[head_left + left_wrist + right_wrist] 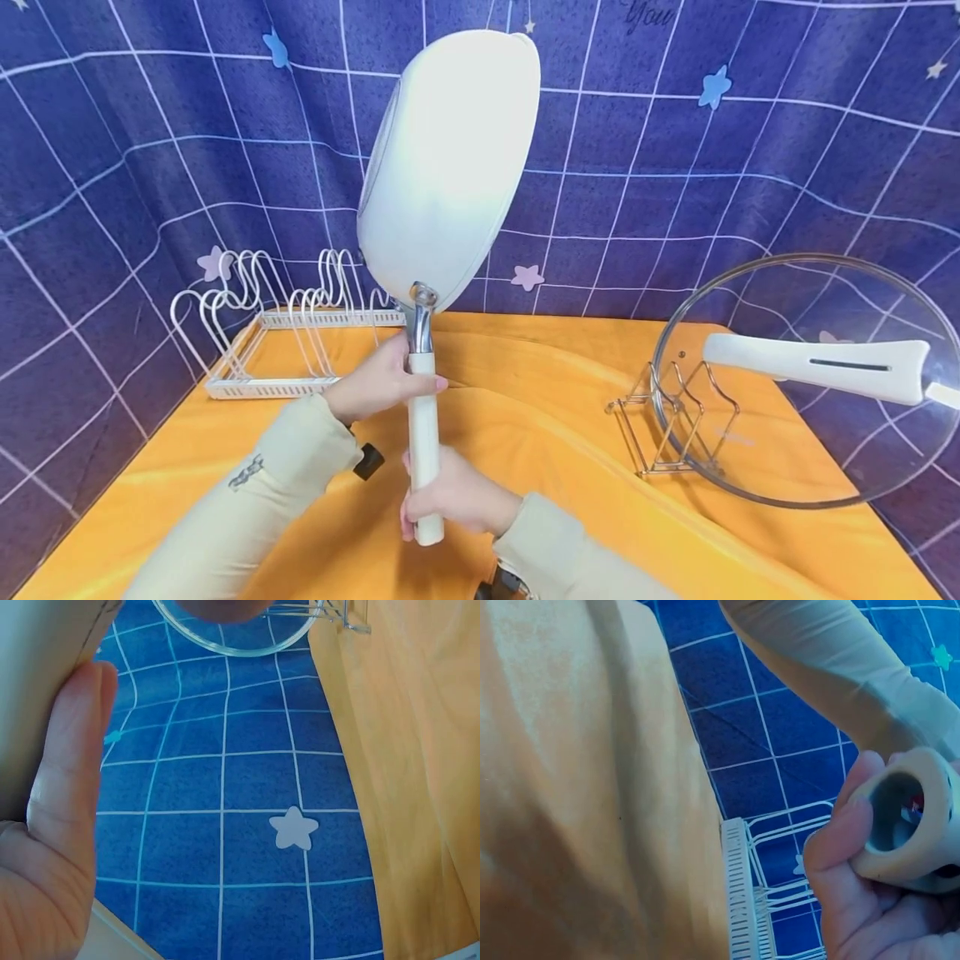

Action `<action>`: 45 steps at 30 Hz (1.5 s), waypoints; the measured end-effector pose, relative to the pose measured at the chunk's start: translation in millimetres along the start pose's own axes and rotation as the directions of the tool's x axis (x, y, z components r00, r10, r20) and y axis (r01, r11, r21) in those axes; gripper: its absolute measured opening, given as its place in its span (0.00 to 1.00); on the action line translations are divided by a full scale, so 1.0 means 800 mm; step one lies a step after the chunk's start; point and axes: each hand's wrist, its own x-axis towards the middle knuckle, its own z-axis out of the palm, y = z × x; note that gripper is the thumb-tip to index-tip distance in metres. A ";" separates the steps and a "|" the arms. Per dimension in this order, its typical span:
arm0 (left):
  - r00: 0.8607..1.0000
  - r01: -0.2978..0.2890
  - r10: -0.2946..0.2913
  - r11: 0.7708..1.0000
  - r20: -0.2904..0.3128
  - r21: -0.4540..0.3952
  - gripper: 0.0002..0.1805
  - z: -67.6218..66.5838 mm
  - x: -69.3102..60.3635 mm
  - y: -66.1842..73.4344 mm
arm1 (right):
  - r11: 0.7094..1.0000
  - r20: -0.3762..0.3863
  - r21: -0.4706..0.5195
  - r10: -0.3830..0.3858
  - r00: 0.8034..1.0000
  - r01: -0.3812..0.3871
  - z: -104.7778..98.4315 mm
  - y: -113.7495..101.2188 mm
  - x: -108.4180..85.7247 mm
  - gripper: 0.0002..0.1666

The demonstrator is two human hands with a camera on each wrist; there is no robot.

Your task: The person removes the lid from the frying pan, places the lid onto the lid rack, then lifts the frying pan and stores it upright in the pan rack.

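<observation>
A white pan (450, 167) is held up off the orange cloth, tilted with its bowl at the top and its long white handle (424, 425) hanging down. My left hand (386, 379) grips the upper handle just below the metal joint. Lower down, my right hand (457, 492) wraps round the handle near its end. In the left wrist view the left thumb (64, 765) lies along the pale handle. The right wrist view shows the hollow handle end (937, 840) with the right fingers curled about it. The pan's inside faces away and is hidden.
On the left stands a white wire rack (277, 387), partly behind the left arm. At the right, a large glass lid with a white handle (817, 362) stands in a small metal rack (660, 471). Orange cloth (540, 467) covers the table; a blue gridded curtain (615, 200) hangs behind.
</observation>
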 end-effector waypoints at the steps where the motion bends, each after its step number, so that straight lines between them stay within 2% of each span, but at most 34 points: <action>1: 1.000 0.002 -0.002 1.000 -0.001 -0.003 0.18 -0.001 -0.001 0.000 | 1.000 0.016 0.007 0.004 1.000 -0.004 -0.001 -0.001 0.000 0.22; 9: 0.999 0.024 -0.023 0.999 0.045 -0.029 0.20 -0.005 -0.012 -0.002 | 0.999 0.168 0.016 0.036 0.985 -0.039 -0.014 0.000 -0.001 0.22; 15: 0.999 0.012 -0.009 0.998 0.050 -0.062 0.19 -0.009 -0.016 0.001 | 0.999 0.184 -0.033 0.046 0.982 -0.040 -0.019 0.000 0.007 0.23; 20: 0.998 0.020 -0.018 0.999 0.063 -0.044 0.20 -0.017 -0.018 0.004 | 0.996 0.189 -0.080 0.060 0.980 -0.046 -0.020 -0.001 0.016 0.22; 24: 0.997 0.031 -0.029 0.999 0.065 -0.019 0.22 -0.029 -0.024 0.006 | 0.996 0.207 -0.069 0.062 0.976 -0.049 -0.011 -0.004 0.024 0.23; 30: 0.995 -0.008 0.012 0.999 0.097 -0.048 0.16 -0.042 -0.034 -0.001 | 0.997 0.164 -0.004 0.072 0.984 -0.073 0.012 -0.003 0.028 0.24; 35: 0.993 0.002 0.004 0.999 0.118 -0.045 0.15 -0.046 -0.037 -0.004 | 0.996 0.129 0.002 0.086 0.988 -0.087 0.020 -0.004 0.028 0.24; 45: 0.995 0.027 -0.018 0.995 0.094 -0.091 0.12 -0.052 -0.040 -0.019 | 0.985 0.106 0.038 0.164 0.981 -0.169 0.022 -0.003 0.033 0.25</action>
